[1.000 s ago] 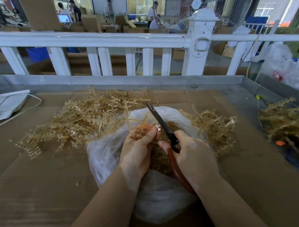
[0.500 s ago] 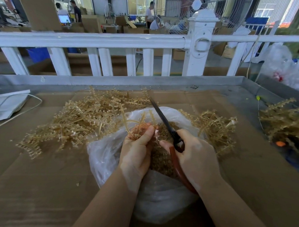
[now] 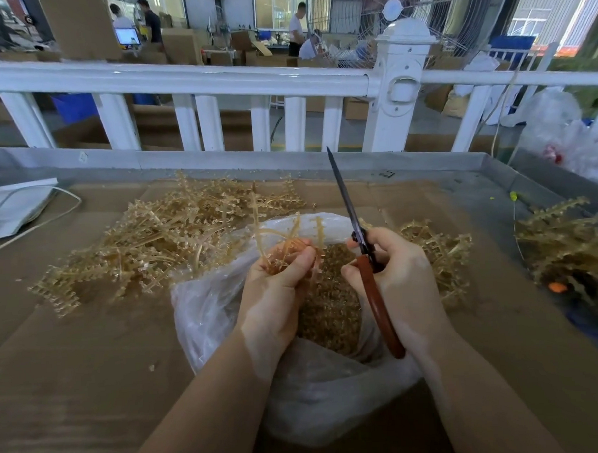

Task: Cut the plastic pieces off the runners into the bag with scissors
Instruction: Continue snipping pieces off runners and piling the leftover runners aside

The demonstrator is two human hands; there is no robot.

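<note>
A clear plastic bag (image 3: 225, 298) lies open on the cardboard, with a heap of small amber cut pieces (image 3: 331, 300) inside. Over its mouth my left hand (image 3: 276, 289) grips a bunch of amber runners (image 3: 284, 240) that stick up from my fist. To its right, my right hand (image 3: 399, 276) holds red-handled scissors (image 3: 372, 291). Their dark blades are closed and point up and away, apart from the runners.
A large pile of amber runners (image 3: 161, 242) lies left of the bag, a smaller one (image 3: 439, 254) right of it, and another (image 3: 565, 245) at the far right. A grey metal rim (image 3: 288, 161) and white railing (image 3: 181, 80) close the back. White paper (image 3: 12, 208) lies far left.
My right hand has swung the scissors away from the runners to the right, and the blades now point upright. My left hand keeps its hold on the bunch.
</note>
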